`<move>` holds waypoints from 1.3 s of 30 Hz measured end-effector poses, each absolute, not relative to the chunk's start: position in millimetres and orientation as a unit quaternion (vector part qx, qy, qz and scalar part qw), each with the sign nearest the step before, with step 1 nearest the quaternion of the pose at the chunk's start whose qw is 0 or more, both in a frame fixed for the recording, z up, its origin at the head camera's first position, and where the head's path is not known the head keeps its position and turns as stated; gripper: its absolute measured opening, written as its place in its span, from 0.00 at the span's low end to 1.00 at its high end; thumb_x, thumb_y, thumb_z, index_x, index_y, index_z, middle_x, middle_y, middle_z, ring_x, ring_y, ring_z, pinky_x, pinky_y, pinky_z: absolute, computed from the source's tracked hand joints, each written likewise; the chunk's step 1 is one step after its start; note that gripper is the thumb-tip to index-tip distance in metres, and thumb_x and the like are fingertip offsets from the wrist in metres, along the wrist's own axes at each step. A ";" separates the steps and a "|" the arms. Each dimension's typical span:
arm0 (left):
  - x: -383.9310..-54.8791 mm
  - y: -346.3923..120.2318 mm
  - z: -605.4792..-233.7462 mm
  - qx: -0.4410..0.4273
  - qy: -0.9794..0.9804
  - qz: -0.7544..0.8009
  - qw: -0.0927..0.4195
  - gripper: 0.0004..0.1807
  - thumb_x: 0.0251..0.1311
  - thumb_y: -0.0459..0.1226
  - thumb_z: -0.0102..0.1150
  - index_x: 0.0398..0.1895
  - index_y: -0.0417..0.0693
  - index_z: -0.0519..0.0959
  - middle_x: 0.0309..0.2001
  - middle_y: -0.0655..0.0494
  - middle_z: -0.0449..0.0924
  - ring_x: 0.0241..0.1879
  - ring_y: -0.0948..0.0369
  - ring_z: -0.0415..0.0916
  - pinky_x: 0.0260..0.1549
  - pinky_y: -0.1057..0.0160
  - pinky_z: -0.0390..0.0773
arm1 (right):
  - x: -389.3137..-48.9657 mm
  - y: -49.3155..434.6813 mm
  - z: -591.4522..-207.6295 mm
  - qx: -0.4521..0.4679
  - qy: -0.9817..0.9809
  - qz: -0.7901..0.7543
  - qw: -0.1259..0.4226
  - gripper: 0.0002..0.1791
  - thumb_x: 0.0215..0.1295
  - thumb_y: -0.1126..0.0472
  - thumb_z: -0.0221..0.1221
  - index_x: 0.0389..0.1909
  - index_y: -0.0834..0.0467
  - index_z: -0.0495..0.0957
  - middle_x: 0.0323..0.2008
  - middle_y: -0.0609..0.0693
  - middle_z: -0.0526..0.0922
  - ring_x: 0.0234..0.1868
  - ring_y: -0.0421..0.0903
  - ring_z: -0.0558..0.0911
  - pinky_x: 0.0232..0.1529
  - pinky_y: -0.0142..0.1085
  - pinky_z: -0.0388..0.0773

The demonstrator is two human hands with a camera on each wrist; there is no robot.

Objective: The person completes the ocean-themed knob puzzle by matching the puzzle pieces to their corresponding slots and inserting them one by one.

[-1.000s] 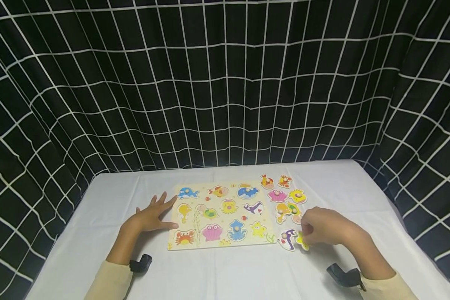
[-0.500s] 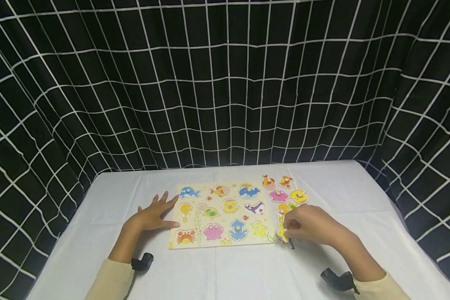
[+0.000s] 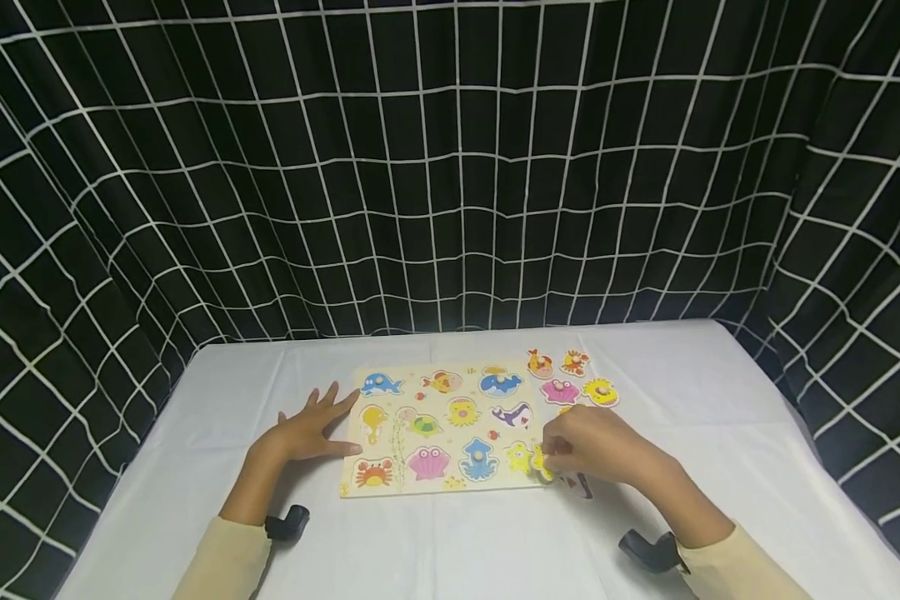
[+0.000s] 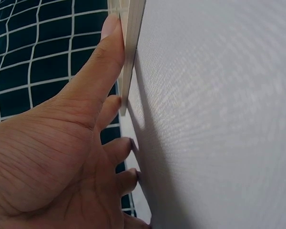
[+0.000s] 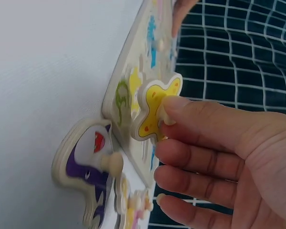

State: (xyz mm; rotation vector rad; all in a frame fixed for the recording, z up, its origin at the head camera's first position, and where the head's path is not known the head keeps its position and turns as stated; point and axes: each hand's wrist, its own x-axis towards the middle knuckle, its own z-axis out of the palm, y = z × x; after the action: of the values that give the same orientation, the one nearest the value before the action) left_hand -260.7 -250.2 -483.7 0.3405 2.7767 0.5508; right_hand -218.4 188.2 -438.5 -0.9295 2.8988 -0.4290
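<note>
My right hand (image 3: 596, 446) pinches the wooden knob of a yellow starfish puzzle piece (image 5: 155, 105) between thumb and finger. It holds the piece close over the right edge of the puzzle board (image 3: 438, 439), beside the printed yellow star (image 3: 518, 457). At the board's left edge, my left hand (image 3: 307, 429) lies with fingers spread, its thumb (image 4: 105, 52) touching the board's edge in the left wrist view. A blue whale piece (image 3: 501, 382) and a blue squid piece (image 3: 478, 460), both with knobs, sit in the board.
Right of the board lie several loose knobbed pieces: a pink shell (image 3: 560, 392), a crab (image 3: 574, 362), a fish (image 3: 540, 364) and a spiky yellow one (image 3: 601, 392). A purple-and-white piece (image 5: 90, 167) lies under the right hand. A dark grid curtain (image 3: 457, 167) stands behind the white table.
My right hand has lifted the starfish piece from beside the purple piece and carried it left to the board's right edge. The left hand has stayed in place.
</note>
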 end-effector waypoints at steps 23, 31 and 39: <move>-262.6 -250.0 -485.6 0.121 0.964 0.185 0.146 0.57 0.52 0.65 0.69 0.81 0.58 0.54 0.81 0.40 0.41 0.78 0.35 0.35 0.60 0.16 0.38 | -230.6 155.6 -445.1 -0.250 0.959 -0.108 0.076 0.05 0.56 0.58 0.75 0.32 0.49 0.88 0.27 0.37 0.84 0.26 0.37 0.75 0.33 0.35 0.76; -262.2 -251.6 -485.6 0.120 0.964 0.185 0.147 0.56 0.52 0.64 0.69 0.81 0.59 0.54 0.81 0.40 0.41 0.78 0.35 0.35 0.60 0.16 0.38 | -231.4 151.8 -447.5 -0.262 0.956 -0.107 0.070 0.05 0.56 0.58 0.75 0.33 0.48 0.88 0.28 0.38 0.85 0.28 0.36 0.76 0.36 0.36 0.78; -262.1 -252.4 -484.0 0.121 0.964 0.184 0.147 0.56 0.53 0.64 0.68 0.82 0.58 0.54 0.81 0.40 0.41 0.79 0.35 0.35 0.60 0.16 0.38 | -232.7 147.8 -448.1 -0.257 0.958 -0.106 0.072 0.07 0.56 0.57 0.75 0.35 0.49 0.89 0.31 0.40 0.86 0.30 0.36 0.78 0.39 0.36 0.80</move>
State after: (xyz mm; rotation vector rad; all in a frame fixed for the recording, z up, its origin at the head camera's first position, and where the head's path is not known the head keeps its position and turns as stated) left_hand -262.1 -252.4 -484.0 0.3489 2.7744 0.5287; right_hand -232.7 147.8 -448.1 -0.7710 2.8787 -0.3190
